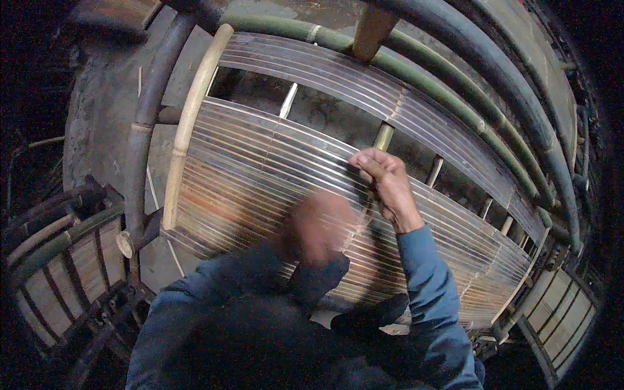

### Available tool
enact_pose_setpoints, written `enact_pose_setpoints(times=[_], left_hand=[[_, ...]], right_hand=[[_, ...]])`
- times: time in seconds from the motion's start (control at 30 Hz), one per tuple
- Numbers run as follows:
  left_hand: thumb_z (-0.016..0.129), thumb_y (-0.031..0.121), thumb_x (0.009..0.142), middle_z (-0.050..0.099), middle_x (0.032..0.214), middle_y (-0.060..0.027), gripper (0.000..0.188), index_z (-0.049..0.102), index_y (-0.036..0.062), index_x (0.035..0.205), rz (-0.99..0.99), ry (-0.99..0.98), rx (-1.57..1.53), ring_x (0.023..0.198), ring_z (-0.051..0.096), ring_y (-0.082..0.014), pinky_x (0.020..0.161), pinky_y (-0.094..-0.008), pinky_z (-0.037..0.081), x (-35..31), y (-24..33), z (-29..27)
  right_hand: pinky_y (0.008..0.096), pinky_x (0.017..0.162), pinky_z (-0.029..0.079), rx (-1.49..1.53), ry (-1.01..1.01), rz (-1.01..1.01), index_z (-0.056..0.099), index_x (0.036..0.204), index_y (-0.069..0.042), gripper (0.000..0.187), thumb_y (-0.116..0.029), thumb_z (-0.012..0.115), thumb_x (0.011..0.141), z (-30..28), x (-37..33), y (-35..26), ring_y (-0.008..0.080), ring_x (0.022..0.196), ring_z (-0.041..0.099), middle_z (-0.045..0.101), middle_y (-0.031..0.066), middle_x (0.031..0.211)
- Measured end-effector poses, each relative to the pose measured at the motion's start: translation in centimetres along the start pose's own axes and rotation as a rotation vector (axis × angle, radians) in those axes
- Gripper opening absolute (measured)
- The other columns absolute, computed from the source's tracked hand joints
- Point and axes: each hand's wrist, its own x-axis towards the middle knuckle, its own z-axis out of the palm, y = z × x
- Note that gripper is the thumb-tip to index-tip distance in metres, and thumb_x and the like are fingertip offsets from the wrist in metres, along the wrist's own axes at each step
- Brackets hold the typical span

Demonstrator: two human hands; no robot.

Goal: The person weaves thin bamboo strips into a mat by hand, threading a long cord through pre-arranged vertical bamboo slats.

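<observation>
A bamboo frame in front of me carries a broad panel of thin, shiny bamboo strips (227, 162) laid side by side. My right hand (390, 185) is over the panel's far edge, its thumb and fingers pinched together. Whatever they hold there is too small to make out. Nearer to me, my left hand (318, 224) hovers over or touches the strips, smeared by motion, so its fingers do not show. Below the hands, a jointed cross-band (357, 231) runs across the strips.
A pale bamboo pole (185, 130) bounds the panel's left end. Beyond a gap lies a second, narrower band of strips (299, 62), beside a green bamboo rail (448, 104). Thick dark poles (507, 71) curve past at upper right. Slatted bamboo pieces (71, 266) stand at lower left and lower right.
</observation>
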Motion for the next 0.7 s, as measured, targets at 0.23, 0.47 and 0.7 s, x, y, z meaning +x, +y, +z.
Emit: enact_pose_setpoints(times=[0.23, 0.47, 0.7], left_hand=[[0.058, 0.023, 0.097, 0.049, 0.15, -0.0168, 0.057, 0.045, 0.0051, 0.15, -0.358, 0.114, 0.816, 0.138, 0.043, -0.0378, 0.113, -0.0501, 0.034, 7.5, -17.1, -8.2], [0.051, 0.033, 0.103, 0.044, 0.156, -0.0141, 0.054, 0.046, 0.0068, 0.15, -0.453, -0.05, 0.943, 0.142, 0.039, -0.0371, 0.117, -0.0524, 0.028, 5.8, -16.6, -7.1], [0.059, 0.026, 0.099, 0.062, 0.13, -0.02, 0.038, 0.063, 0.0024, 0.128, -0.321, -0.082, 0.834, 0.126, 0.055, -0.0379, 0.108, -0.049, 0.039, 3.0, -15.1, -10.2]], right_hand=[[0.0274, 0.07, 0.046, -0.2, 0.201, -0.243, 0.072, 0.096, 0.001, 0.026, -0.02, 0.057, 0.103, -2.3, -3.2, 3.3, 0.0087, 0.075, 0.054, 0.068, 0.0007, 0.084], [0.0312, 0.078, 0.05, -0.256, 0.182, -0.307, 0.07, 0.097, 0.001, 0.022, -0.016, 0.057, 0.103, -0.7, -5.7, 2.9, 0.0136, 0.083, 0.063, 0.072, 0.0074, 0.087], [0.0347, 0.084, 0.054, -0.431, -0.074, -0.352, 0.069, 0.102, 0.004, 0.016, -0.009, 0.06, 0.1, 2.6, -8.8, 0.5, 0.023, 0.09, 0.069, 0.073, 0.0141, 0.095]])
